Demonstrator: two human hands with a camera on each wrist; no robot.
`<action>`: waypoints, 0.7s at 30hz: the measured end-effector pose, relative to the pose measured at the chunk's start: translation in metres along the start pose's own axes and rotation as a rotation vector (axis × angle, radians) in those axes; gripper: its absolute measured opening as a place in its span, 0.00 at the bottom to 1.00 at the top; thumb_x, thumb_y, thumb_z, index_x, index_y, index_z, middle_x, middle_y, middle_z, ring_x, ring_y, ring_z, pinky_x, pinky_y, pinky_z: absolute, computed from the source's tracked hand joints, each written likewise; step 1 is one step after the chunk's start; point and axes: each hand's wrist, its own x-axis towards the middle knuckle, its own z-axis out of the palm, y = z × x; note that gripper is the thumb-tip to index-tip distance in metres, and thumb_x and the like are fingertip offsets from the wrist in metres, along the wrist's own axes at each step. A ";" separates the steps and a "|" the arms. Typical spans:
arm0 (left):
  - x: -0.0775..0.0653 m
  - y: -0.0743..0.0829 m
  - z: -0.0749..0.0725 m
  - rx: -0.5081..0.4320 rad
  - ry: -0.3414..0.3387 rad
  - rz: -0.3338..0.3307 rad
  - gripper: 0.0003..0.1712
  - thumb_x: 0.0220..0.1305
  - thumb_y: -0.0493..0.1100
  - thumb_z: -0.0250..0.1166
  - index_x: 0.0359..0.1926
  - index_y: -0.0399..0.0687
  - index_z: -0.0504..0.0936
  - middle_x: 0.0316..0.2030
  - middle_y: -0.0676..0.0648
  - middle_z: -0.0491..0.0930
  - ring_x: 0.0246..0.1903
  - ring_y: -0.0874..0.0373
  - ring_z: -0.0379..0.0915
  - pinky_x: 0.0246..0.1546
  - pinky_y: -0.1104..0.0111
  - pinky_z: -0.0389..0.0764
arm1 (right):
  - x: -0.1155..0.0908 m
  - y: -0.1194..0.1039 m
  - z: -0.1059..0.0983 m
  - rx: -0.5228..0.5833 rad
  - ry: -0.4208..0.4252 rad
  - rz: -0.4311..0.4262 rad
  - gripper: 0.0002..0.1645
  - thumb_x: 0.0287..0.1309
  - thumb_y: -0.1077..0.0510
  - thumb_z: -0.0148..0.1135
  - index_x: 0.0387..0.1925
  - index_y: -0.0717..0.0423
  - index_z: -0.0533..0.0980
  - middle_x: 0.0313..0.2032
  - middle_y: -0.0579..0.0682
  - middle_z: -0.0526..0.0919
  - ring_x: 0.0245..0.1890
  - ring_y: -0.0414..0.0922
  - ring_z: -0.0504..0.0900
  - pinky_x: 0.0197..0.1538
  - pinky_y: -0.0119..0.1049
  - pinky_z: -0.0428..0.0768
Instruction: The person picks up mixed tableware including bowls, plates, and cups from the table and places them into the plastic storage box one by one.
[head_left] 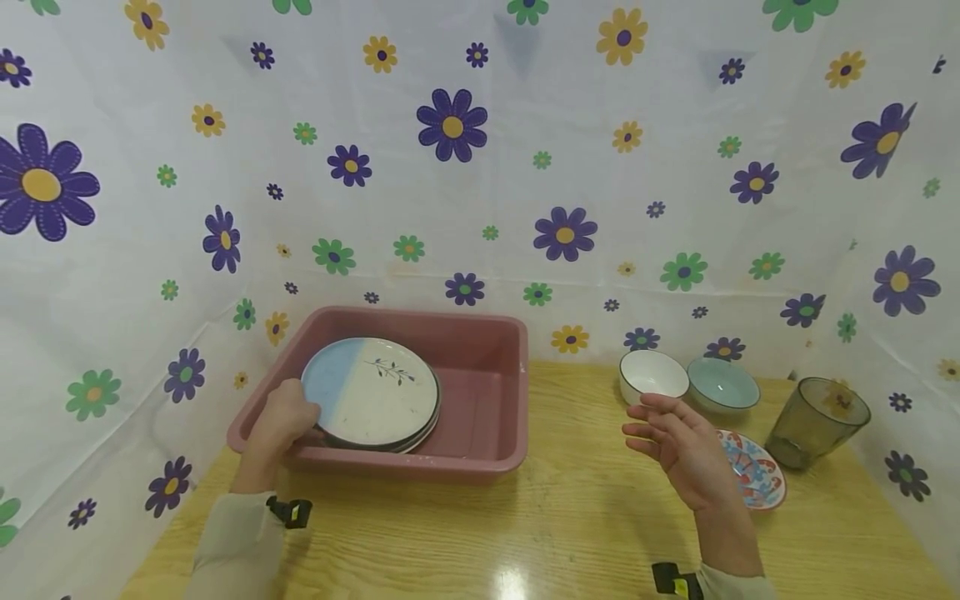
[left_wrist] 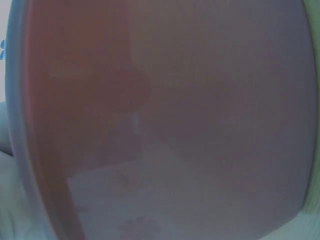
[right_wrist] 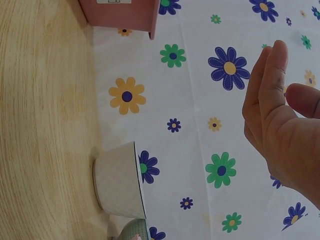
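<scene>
Inside the pink plastic basin (head_left: 480, 392), a round plate (head_left: 382, 392), part pale blue and part white with a leafy sprig, lies over at least one other plate. My left hand (head_left: 285, 417) reaches over the basin's left front corner and grips the plate's left edge; its fingertips are hidden. In the left wrist view the basin wall (left_wrist: 200, 125) fills most of the picture. My right hand (head_left: 690, 454) is raised above the table, fingers extended and holding nothing. Near it are a white bowl (head_left: 652, 377) and a small red-and-blue patterned plate (head_left: 763, 475).
Beside the white bowl sits a pale green bowl (head_left: 723, 385). A tinted glass cup (head_left: 813, 425) stands at the right of the wooden table (head_left: 570, 517). White flowered sheeting (head_left: 510, 208) encloses the back and sides.
</scene>
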 end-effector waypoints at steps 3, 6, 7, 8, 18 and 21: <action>0.002 -0.001 0.000 0.042 -0.002 0.007 0.24 0.62 0.27 0.51 0.57 0.14 0.62 0.40 0.27 0.75 0.30 0.46 0.80 0.27 0.65 0.81 | 0.000 0.001 -0.001 0.022 -0.018 -0.010 0.18 0.76 0.64 0.42 0.48 0.49 0.80 0.42 0.45 0.86 0.40 0.41 0.86 0.46 0.33 0.84; 0.006 -0.002 -0.001 0.083 -0.009 0.006 0.25 0.62 0.28 0.51 0.57 0.13 0.62 0.39 0.27 0.76 0.33 0.44 0.80 0.30 0.64 0.81 | 0.000 0.001 -0.001 0.023 -0.017 -0.011 0.18 0.76 0.64 0.43 0.48 0.49 0.80 0.42 0.46 0.86 0.40 0.40 0.86 0.46 0.33 0.84; 0.007 -0.002 -0.001 0.097 -0.014 0.005 0.25 0.62 0.28 0.51 0.57 0.13 0.62 0.39 0.27 0.76 0.34 0.44 0.80 0.32 0.63 0.81 | 0.000 0.001 0.000 0.022 -0.014 -0.010 0.18 0.76 0.64 0.43 0.48 0.49 0.80 0.42 0.46 0.85 0.40 0.40 0.86 0.46 0.33 0.84; 0.008 -0.003 -0.001 0.107 -0.020 0.004 0.25 0.62 0.28 0.51 0.57 0.12 0.62 0.39 0.27 0.77 0.35 0.43 0.80 0.34 0.62 0.81 | 0.000 0.000 0.000 0.021 -0.011 -0.009 0.18 0.76 0.64 0.43 0.48 0.49 0.80 0.42 0.46 0.85 0.40 0.40 0.86 0.46 0.33 0.84; 0.020 -0.006 -0.002 0.176 -0.077 -0.043 0.23 0.64 0.28 0.52 0.57 0.14 0.63 0.43 0.28 0.74 0.40 0.42 0.75 0.43 0.56 0.81 | 0.001 0.002 0.000 0.015 -0.024 -0.014 0.19 0.76 0.65 0.42 0.48 0.48 0.79 0.42 0.45 0.85 0.41 0.40 0.86 0.46 0.33 0.84; 0.022 -0.006 -0.002 0.171 -0.099 -0.058 0.21 0.65 0.28 0.51 0.57 0.16 0.64 0.40 0.30 0.75 0.36 0.45 0.78 0.36 0.61 0.82 | 0.000 0.002 0.000 0.015 -0.030 -0.016 0.19 0.76 0.65 0.42 0.48 0.48 0.80 0.42 0.45 0.85 0.41 0.40 0.86 0.46 0.33 0.84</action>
